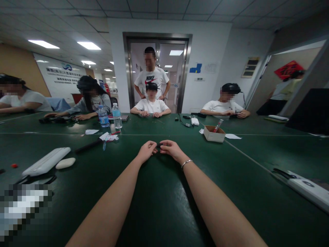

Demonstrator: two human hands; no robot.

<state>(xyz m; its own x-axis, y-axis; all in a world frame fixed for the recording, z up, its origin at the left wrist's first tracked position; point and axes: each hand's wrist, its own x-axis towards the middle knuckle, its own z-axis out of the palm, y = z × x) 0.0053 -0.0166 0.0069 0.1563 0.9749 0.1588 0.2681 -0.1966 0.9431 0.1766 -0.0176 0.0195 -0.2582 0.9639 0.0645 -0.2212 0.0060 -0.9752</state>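
Note:
Both my arms stretch out over the green table (pixel 231 192). My right hand (pixel 171 149), with a silver bracelet (pixel 186 163) at its wrist, pinches a small black object (pixel 159 145) between thumb and fingers. Its kind is too small and dark to make out. Close against it from the other side is my left hand (pixel 148 151), fingers curled and closed. What the left fingers grip, if anything, is hidden.
Left lie a white power bank (pixel 46 161), a white oval object (pixel 65 163), a black stick-like object (pixel 88 145) and paper scraps (pixel 109 136). Two water bottles (pixel 117 116) stand behind. A small box (pixel 214 134) sits right of centre. Several people surround the far side.

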